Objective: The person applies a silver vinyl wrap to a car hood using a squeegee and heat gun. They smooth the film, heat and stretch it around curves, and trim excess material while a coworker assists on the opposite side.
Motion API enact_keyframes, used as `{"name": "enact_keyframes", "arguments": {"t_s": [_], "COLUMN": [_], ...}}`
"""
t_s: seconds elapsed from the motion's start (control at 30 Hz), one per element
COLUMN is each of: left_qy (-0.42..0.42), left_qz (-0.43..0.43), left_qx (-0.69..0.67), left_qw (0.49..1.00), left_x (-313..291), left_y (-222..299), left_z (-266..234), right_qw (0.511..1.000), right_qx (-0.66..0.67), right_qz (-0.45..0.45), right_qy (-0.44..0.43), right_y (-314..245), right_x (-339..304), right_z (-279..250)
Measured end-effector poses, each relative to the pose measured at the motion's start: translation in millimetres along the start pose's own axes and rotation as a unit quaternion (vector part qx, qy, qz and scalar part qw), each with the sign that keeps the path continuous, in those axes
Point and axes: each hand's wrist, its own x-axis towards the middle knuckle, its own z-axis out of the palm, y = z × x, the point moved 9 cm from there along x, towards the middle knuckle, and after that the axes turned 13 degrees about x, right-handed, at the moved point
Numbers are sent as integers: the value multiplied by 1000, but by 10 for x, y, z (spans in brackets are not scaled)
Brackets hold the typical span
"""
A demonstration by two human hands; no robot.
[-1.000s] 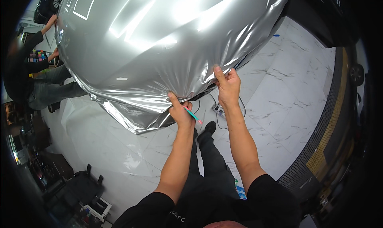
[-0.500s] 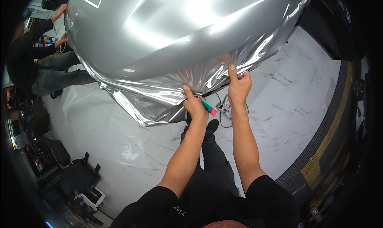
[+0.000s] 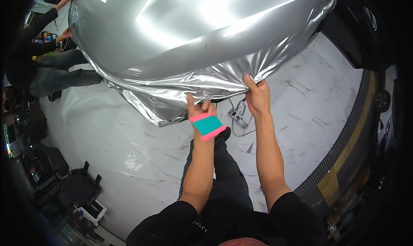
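Note:
Glossy silver vinyl film (image 3: 172,52) covers a large rounded car panel, its loose near edge bunched in folds. My right hand (image 3: 259,100) pinches that edge between thumb and fingers, and creases fan out from the grip. At the edge's lower fold, my left hand (image 3: 192,110) holds a flat teal squeegee (image 3: 208,126) with pink borders, its broad face turned up. One left finger points out toward the film; whether it touches the film is hard to tell.
At far left a co-worker's hands (image 3: 65,33) are on the film's other edge. A corded device (image 3: 239,118) lies on the marble-patterned floor (image 3: 150,160) beyond my feet. A black chair (image 3: 81,186) stands lower left; dark grating with a yellow strip (image 3: 344,160) curves along the right.
My left hand has let go of the film edge and drawn back slightly, turning the squeegee from edge-on to flat. My right hand still grips the film.

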Motion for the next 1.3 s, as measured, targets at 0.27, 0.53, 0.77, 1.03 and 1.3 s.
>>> {"name": "enact_keyframes", "arguments": {"t_s": [0.27, 0.53, 0.77, 1.03, 1.3], "left_qy": [-26, 25, 8, 18, 22], "left_qz": [-65, -81, -67, -60, -34], "left_qx": [-120, 22, 15, 43, 111], "left_qw": [990, 996, 998, 997, 993], "left_x": [46, 22, 18, 34, 103], "left_y": [144, 270, 270, 288, 307], "left_z": [-88, -28, -75, -53, -156], "right_qw": [998, 995, 992, 981, 984], "right_qx": [-5, 26, 28, 62, 46], "right_qz": [57, 73, 77, 112, 111], "right_qy": [-28, -56, -99, -142, -128], "right_y": [82, 151, 162, 99, 134], "right_x": [-28, 2, 15, -30, -6], "right_z": [45, -63, -16, 133, 9]}}
